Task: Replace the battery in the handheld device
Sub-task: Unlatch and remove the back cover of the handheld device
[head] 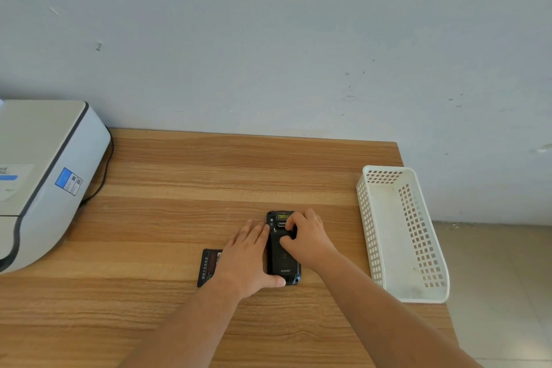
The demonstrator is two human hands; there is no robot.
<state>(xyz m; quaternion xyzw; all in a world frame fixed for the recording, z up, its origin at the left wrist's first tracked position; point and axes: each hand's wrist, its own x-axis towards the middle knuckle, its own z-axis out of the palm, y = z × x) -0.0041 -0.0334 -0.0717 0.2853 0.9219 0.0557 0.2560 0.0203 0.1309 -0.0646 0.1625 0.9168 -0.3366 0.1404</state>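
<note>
Scanner (283, 260) face down mid-table (179, 176), battery (209, 266) at its 9 o'clock. Left hand (249, 257) flat, bracing the side; right hand (304, 236) curled, fingers pressing back cover. Push too hard and scanner could skid or latch snap, imo.

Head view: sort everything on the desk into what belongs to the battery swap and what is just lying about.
Part of the job:
- handheld device, back up
- loose battery
- left hand, steadying the device
- right hand, fingers curled on its upper back

Lying about:
- white basket
- printer
- wooden desk
</note>
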